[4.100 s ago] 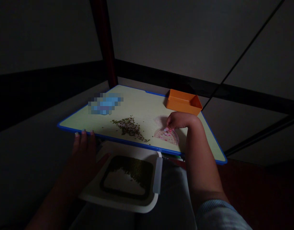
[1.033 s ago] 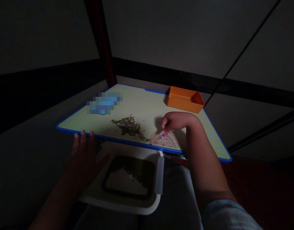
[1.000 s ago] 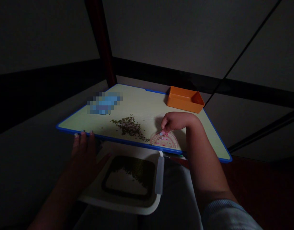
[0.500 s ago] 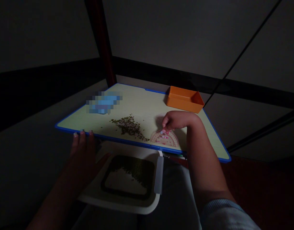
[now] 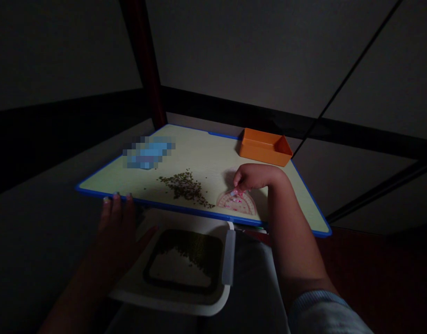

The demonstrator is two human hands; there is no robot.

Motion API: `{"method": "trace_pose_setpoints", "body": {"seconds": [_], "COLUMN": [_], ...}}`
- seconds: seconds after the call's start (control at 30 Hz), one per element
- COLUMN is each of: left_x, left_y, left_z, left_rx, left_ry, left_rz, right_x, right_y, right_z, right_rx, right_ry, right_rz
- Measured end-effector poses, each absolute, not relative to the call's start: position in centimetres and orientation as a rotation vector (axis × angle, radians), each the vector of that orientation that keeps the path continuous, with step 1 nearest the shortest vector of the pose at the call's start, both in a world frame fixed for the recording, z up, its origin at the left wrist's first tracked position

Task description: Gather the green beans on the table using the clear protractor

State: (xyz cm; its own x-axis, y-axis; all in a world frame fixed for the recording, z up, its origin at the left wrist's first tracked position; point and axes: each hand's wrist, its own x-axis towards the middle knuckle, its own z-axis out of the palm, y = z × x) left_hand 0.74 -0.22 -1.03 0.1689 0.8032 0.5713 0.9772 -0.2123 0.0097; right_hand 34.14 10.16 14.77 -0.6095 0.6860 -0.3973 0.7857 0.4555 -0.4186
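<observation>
My right hand (image 5: pixel 255 176) is bent down at the wrist, its fingers pinched at the curved top of a clear protractor (image 5: pixel 242 207) with pink markings. The protractor lies on a pale board with a blue rim (image 5: pixel 199 214), near its front edge. To the left of it, small greenish beans or grains (image 5: pixel 185 186) are spread in a loose heap. My left hand (image 5: pixel 118 227) has its fingers apart, its tips by the board's front edge and its thumb over a white plastic container (image 5: pixel 220 304). Dark green grains (image 5: pixel 204 248) cover part of the container's bottom.
An orange open box (image 5: pixel 262 150) stands at the board's far right corner. A blurred-out blue item (image 5: pixel 149 153) lies at the far left. Pale wall panels (image 5: pixel 269 55) and a dark red post (image 5: pixel 144 60) rise behind the board. The light is dim.
The view has shifted slightly, so everything sits a little lower and further left. My right fingers stay at the protractor, and my left hand keeps its place.
</observation>
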Motion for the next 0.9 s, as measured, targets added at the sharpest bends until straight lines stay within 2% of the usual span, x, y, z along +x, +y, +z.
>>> {"method": "trace_pose_setpoints", "body": {"seconds": [0.63, 0.9], "left_x": [0.83, 0.82], "left_y": [-0.35, -0.38], "left_z": [-0.8, -0.78], "left_rx": [-2.081, -2.093], "left_ry": [-1.69, -1.714], "left_rz": [-0.698, -0.677], "right_x": [33.7, 33.7], "right_y": [10.04, 10.11], "right_z": [14.76, 14.76], "right_rx": [1.215, 1.261], "right_ry": [2.559, 2.565], "right_rz": [-0.988, -0.945]}}
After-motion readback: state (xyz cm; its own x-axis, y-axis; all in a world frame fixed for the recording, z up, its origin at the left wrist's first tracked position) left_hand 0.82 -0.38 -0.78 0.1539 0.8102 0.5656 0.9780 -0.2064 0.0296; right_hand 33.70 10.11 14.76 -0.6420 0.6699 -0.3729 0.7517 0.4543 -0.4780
